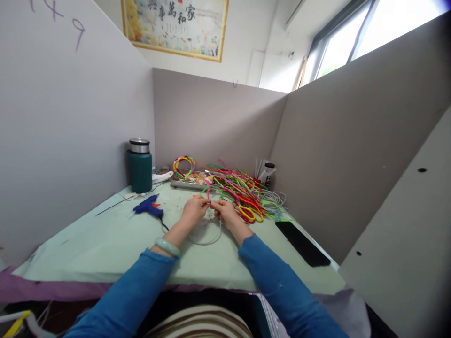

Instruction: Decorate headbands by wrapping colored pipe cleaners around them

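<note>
My left hand (195, 210) and my right hand (225, 212) meet above the middle of the pale green table cover (105, 244), fingers pinched together. Between them they hold a pink pipe cleaner (208, 190) that rises from the fingertips, and a thin white hoop (207, 240) curves down below both hands. A jade bangle (167, 247) sits on my left wrist. Both arms wear blue sleeves.
A heap of bright pipe cleaners (243, 190) lies beyond my right hand, yellow-handled scissors (251, 214) at its near edge. A blue glue gun (150, 206) lies left, a green flask (140, 166) behind it, a tray (188, 182) at the back, a black phone (302, 243) right.
</note>
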### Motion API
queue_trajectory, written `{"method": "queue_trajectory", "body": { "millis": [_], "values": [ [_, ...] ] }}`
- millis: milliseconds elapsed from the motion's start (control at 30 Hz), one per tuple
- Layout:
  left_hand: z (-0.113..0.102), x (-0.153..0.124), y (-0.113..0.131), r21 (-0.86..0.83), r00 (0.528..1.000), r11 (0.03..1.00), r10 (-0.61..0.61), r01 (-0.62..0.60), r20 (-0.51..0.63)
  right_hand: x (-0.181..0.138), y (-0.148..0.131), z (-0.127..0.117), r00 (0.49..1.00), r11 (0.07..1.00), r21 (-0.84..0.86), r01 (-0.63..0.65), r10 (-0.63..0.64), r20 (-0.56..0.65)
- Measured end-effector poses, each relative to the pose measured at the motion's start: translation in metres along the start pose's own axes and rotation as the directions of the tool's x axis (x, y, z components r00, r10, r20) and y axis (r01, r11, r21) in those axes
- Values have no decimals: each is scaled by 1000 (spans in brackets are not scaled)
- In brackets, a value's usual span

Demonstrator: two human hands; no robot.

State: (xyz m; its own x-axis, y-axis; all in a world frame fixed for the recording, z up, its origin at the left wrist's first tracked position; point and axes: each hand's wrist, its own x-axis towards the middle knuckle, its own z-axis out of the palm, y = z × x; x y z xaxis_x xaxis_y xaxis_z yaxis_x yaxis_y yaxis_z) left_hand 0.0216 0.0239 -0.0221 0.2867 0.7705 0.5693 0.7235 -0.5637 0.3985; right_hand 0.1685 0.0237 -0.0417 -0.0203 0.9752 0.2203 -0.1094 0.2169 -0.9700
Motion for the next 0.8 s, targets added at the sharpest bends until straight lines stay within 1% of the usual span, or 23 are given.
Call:
{"method": "queue_trajectory", "body": {
  "millis": [100, 233, 333, 400, 467, 533, 633, 733, 800],
  "values": [
    [1, -1, 0, 37, 1000, 999, 9, -10, 11, 1, 2, -2, 1000, 1000, -13, -2, 2, 14],
    [2, -4, 4, 95, 1000, 995, 6, -6, -8, 3, 4, -4, 999, 999, -30, -30, 30, 20],
    [4, -4, 5, 129, 1000, 992, -4, 6, -18, 4, 5, -5, 997, 996, 20, -83, 83, -3],
    [5, -3, 4, 128, 998, 992, -14, 21, -53, 5, 5, -6, 994, 993, 50, -108, 108, 21],
    [7, -1, 2, 107, 994, 993, -37, 49, -106, 5, 4, -9, 991, 991, 44, -129, 127, 40],
    [8, 1, 0, 76, 987, 995, -58, 70, -152, 5, 2, -12, 990, 990, 30, -138, 137, 26],
    [7, 3, -2, 46, 980, 996, -67, 77, -187, 5, 1, -16, 992, 992, 9, -124, 124, 7],
    [6, 3, 0, 21, 972, 999, -42, 49, -233, 5, 0, -17, 991, 992, 6, -125, 124, 56],
    [6, 2, 2, 14, 967, 1000, -20, 24, -255, 4, -1, -17, 985, 989, 20, -146, 143, 98]
  ]
}}
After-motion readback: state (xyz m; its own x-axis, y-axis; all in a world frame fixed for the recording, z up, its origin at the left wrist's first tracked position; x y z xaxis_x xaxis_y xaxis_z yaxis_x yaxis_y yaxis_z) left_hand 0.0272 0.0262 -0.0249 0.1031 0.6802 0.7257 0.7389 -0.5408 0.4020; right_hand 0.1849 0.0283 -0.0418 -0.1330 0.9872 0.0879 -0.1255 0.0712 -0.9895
